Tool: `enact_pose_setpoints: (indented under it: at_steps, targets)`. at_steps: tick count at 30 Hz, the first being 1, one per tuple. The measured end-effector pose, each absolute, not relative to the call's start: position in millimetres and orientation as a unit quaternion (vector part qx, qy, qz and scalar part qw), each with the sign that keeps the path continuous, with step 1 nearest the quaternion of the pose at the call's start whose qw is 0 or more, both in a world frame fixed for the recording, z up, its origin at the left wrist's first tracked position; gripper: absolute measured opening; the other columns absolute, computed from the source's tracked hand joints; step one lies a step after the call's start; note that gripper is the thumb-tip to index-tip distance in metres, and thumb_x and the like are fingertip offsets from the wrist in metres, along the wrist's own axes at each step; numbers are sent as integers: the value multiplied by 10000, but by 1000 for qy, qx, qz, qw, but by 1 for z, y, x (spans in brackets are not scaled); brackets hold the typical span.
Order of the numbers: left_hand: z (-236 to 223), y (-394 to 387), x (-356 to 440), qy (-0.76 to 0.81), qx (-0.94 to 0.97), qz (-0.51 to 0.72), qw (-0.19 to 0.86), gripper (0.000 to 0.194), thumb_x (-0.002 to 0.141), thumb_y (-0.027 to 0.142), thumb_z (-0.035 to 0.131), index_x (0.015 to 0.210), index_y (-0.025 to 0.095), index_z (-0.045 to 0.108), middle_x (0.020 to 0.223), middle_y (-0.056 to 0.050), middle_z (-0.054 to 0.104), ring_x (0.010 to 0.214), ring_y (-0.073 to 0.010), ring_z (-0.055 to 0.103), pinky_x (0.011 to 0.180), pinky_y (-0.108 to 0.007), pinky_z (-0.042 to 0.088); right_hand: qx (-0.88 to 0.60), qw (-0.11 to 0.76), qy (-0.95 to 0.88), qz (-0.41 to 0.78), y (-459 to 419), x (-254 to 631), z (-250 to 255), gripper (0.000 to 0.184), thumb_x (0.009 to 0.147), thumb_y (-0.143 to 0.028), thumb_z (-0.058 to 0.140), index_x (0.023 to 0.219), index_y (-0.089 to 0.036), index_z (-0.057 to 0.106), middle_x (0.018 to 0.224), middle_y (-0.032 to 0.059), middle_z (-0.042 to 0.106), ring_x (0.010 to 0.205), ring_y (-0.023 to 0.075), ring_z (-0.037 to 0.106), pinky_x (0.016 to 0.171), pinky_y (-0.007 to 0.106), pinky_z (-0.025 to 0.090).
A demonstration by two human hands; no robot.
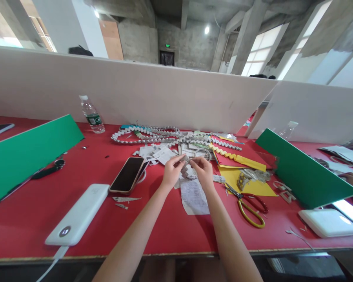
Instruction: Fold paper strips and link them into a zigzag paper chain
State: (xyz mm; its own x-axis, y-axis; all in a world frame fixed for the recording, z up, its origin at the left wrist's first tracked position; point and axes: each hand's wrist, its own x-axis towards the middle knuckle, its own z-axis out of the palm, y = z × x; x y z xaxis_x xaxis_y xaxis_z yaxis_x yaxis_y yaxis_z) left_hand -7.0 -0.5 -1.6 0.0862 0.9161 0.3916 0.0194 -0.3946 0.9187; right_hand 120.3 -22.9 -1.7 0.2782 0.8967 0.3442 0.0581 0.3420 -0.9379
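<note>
Both the left hand (pixel 171 171) and the right hand (pixel 203 169) pinch a small folded paper piece (pixel 187 163) just above the red table (pixel 164 219), fingers closed around it. The fingers hide most of its shape. Scissors (pixel 248 205) lie near the right hand, a phone (pixel 127 174) near the left.

Bright, even daylight pours in from tall windows (pixel 260 49) at upper right and left, with two small ceiling lamps (pixel 206 29) glowing. Shadows on the red counter (pixel 170 231) are soft. Wide-angle distortion bends the edges; the window panes blow out white.
</note>
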Motion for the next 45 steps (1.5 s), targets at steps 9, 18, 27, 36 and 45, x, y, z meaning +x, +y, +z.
enact_pose_setpoints:
  at_steps: [9, 18, 27, 36, 45]
  targets:
    - [-2, -10, -2, 376, 706, 530, 280, 336, 820, 238, 513, 1142, 211, 609, 872, -55, 588, 756, -151, 537, 681, -258, 436, -482, 655, -502, 295, -26, 117, 0, 144, 721, -308, 609, 706, -170, 572, 624, -8, 562, 576, 119, 525, 577, 254, 441]
    - [4, -6, -5, 348, 589, 556, 473, 321, 760, 264, 586, 1067, 193, 650, 911, -48, 610, 815, -151, 544, 731, -251, 432, -437, 662, -518, 320, -30, 115, 5, 159, 725, -314, 637, 791, -170, 624, 730, 25, 637, 657, 148, 603, 652, 290, 501]
    - [8, -4, -13, 307, 466, 552, 620, 413, 689, 276, 668, 1083, 193, 575, 767, 4, 593, 635, -82, 535, 562, -177, 391, -409, 614, -620, 266, -26, 121, -1, 377, 770, -306, 619, 1137, -237, 574, 1131, 77, 588, 983, 194, 599, 858, 341, 493]
    - [3, -2, -13, 314, 509, 541, 592, 405, 699, 291, 658, 1076, 192, 546, 799, -5, 631, 695, -105, 567, 634, -200, 417, -427, 524, -711, 196, -28, 129, 0, 366, 851, -295, 518, 1213, -247, 540, 1144, 78, 595, 1058, 206, 546, 919, 349, 431]
    - [3, -1, -13, 320, 521, 534, 584, 380, 699, 279, 662, 1053, 191, 558, 823, -15, 642, 709, -106, 570, 624, -195, 414, -437, 504, -719, 193, -29, 128, 2, 315, 863, -276, 494, 1173, -239, 534, 1096, 74, 569, 981, 191, 545, 869, 327, 439]
